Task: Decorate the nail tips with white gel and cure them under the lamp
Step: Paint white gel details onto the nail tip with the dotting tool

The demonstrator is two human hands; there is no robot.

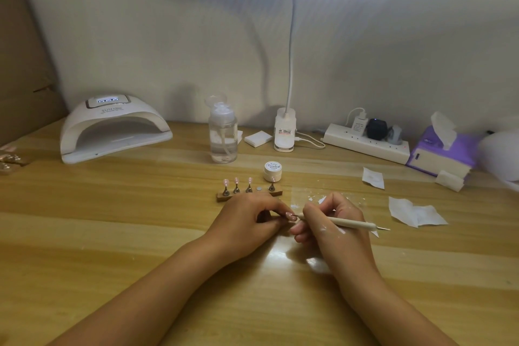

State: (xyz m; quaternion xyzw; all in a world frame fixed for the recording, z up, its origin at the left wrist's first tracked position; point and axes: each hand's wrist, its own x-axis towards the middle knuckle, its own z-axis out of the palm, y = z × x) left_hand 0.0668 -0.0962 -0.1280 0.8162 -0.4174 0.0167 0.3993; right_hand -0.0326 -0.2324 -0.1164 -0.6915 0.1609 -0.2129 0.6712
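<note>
Your left hand (250,219) pinches a pink nail tip (289,215), half hidden by your fingers, and your right hand (334,223) grips a pen (352,223) aimed at it, contact too small to judge; just beyond sit the rack (224,196) and gel jar (272,171), with the curing lamp (112,132) farther left.

Count: 4 stands (225,191) on 1 wooden base (222,196), 1 gel jar (272,171), 1 curing lamp (112,132), 1 pump bottle (223,137), 1 dotting pen (354,223).
</note>
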